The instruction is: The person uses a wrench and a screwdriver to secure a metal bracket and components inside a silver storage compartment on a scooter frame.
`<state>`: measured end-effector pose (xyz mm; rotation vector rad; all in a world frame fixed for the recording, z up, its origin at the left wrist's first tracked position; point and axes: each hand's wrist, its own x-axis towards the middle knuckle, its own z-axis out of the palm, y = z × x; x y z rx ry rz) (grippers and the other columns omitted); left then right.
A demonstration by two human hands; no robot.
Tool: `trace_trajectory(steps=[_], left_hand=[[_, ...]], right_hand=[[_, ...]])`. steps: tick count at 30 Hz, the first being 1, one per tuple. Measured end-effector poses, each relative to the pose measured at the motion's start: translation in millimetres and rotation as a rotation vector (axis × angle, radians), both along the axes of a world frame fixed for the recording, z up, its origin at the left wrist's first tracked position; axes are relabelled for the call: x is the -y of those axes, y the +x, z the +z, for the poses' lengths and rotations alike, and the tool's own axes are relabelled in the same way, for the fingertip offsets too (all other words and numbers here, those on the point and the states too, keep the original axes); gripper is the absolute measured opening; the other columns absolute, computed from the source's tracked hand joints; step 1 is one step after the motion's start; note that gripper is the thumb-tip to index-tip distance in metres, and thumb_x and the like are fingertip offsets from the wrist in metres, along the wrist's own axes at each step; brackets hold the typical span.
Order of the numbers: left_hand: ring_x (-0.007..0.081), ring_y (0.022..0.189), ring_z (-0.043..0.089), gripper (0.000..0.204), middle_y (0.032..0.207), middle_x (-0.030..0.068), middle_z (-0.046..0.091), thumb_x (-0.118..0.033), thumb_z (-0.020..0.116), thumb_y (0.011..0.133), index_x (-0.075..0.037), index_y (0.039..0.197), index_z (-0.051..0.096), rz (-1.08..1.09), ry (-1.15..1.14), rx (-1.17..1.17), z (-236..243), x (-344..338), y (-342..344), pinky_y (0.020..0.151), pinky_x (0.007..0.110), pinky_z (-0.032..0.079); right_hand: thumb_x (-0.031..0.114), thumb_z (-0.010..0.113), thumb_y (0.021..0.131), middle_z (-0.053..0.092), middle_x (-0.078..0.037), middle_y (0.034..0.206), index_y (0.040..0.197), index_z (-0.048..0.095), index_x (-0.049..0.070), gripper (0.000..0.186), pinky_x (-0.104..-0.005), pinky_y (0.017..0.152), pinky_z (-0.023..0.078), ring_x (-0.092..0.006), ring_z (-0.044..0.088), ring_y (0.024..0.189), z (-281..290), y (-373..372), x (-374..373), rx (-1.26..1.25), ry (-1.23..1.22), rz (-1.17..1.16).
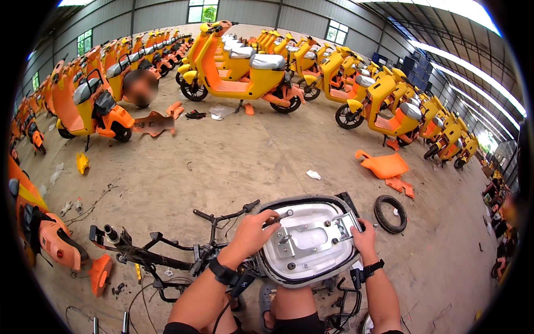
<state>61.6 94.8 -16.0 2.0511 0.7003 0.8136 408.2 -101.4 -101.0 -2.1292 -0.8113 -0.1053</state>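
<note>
A scooter seat [311,261] lies upside down above my knees, its white underside facing up inside a dark rim. Bolted across it is a silver metal plate [286,245], with a hinge bracket [344,225] at its right end. My left hand [253,236] is over the seat's left edge, fingers closed on a short metal tool with a round end [286,214]; its exact kind is unclear. At the opposite edge, my right hand [364,239] grips the seat beside the bracket, thumb on top and the other fingers mostly hidden.
A stripped black scooter frame [161,256] lies to the left with handlebars [228,214] behind it. Beyond the seat are a tyre [390,214] and orange body panels [384,165]. Rows of yellow scooters [239,72] fill the back. Loose cables [89,209] lie on the floor.
</note>
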Motion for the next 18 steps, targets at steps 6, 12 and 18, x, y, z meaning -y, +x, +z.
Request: trace_trajectory(steps=[6,12,18], left_hand=[[0.0385,0.074,0.066,0.020,0.083,0.0195,0.069,-0.017,0.069,0.087,-0.009,0.105,0.070,-0.002,0.208,0.062,-2,-9,-13,0.067,0.045,0.053],[0.0338,0.078,0.066,0.018,0.083,0.0130,0.069,-0.015,0.067,0.085,-0.010,0.102,0.073,0.003,0.382,-0.099,-13,-7,-23,0.066,0.043,0.053],[0.0276,0.081,0.062,0.019,0.082,0.0080,0.062,-0.008,0.067,0.081,-0.011,0.098,0.075,0.020,0.552,-0.173,-26,-10,-21,0.069,0.039,0.051]], right_hand=[[0.017,0.075,0.077,0.069,-0.019,0.111,0.117,0.067,0.001,0.043,-0.0385,0.093,0.049,-0.0304,0.066,0.104,1,-1,-2,0.018,-0.010,0.016],[0.016,0.074,0.078,0.066,-0.021,0.114,0.115,0.067,0.001,0.041,-0.0415,0.095,0.048,-0.0353,0.063,0.107,-5,5,1,-0.043,0.003,0.037],[0.015,0.073,0.078,0.067,-0.021,0.112,0.114,0.067,0.001,0.039,-0.0408,0.095,0.048,-0.0341,0.064,0.106,-7,9,0,-0.027,0.004,0.059]])
